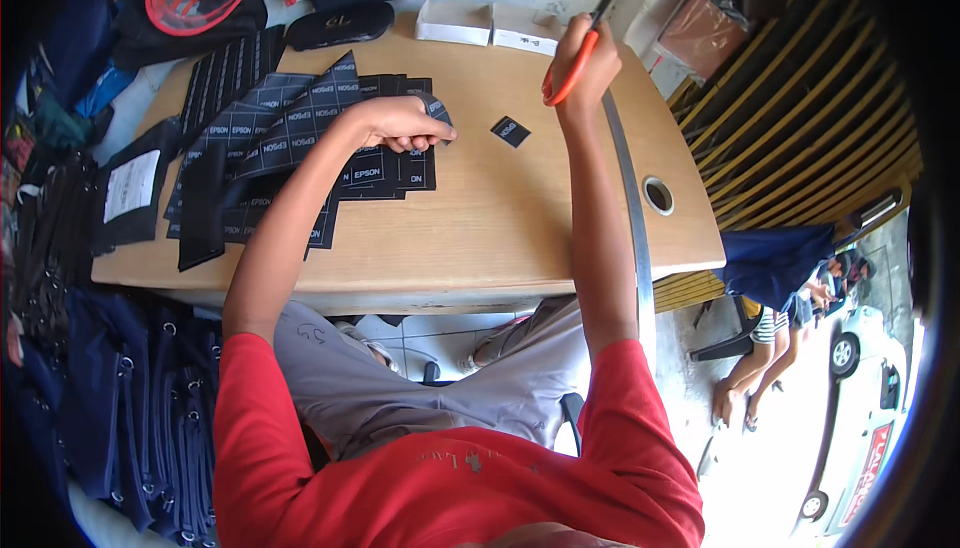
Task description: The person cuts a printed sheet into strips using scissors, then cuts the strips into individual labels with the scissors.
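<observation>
My left hand is closed, thumb against curled fingers, on a black label sheet printed with a pale grid and lettering. A corner of that sheet sticks out past the fingers. Beneath lie more black label sheets in an uneven stack on the left of the table. Raised over the table's right side, my right hand grips scissors by their orange handle, the dark blades pointing up and away. Between the two hands, a small square black label lies on the wood.
The light wooden table has a round cable hole at its right. White open boxes and a black case stand along the back. Dark blue straps with metal rings hang at the left. Slatted yellow-edged furniture stands at the right.
</observation>
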